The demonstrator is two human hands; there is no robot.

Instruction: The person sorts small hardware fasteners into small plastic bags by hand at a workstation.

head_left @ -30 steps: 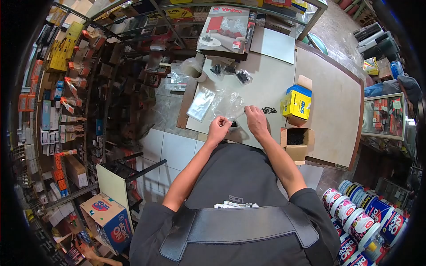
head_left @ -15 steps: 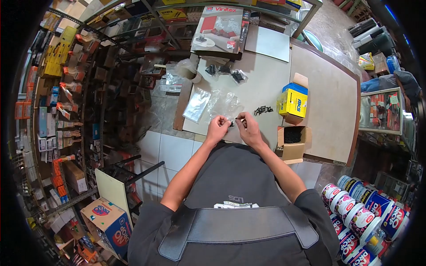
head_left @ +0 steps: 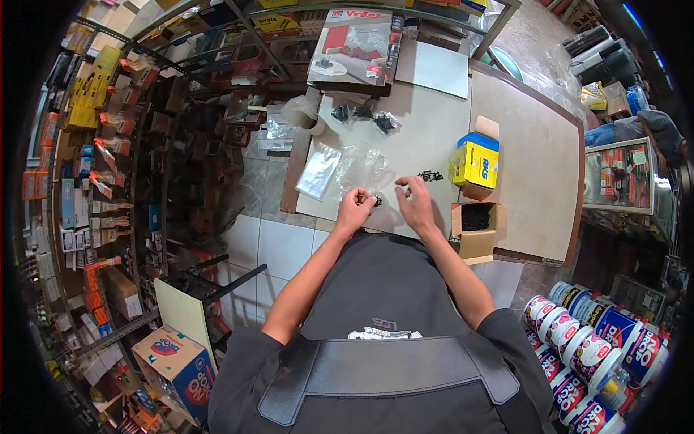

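Note:
Near the table's front edge my left hand (head_left: 356, 210) is closed in a pinch on a small clear plastic bag (head_left: 387, 217). A few small black pieces, apparently screws, show at its fingertips. My right hand (head_left: 416, 205) is just to the right, thumb and forefinger apart, with nothing visible between them. Beyond its fingers lies a small pile of black screws (head_left: 432, 176), partly hidden by the hand. An open carton (head_left: 476, 246) full of black screws stands to the right, beside a yellow and blue box (head_left: 478, 165).
Loose clear bags (head_left: 365, 170) and a stack of flat bags (head_left: 318, 171) lie left of centre. Several filled packets (head_left: 387, 123) are farther back, near a Vinilex box (head_left: 352, 50). Paint buckets (head_left: 589, 358) stand at the lower right; shelves (head_left: 101, 181) line the left.
My right hand has moved away from my left hand, up and to the right towards the screw pile, and its fingers have parted. My left hand stays nearly in place.

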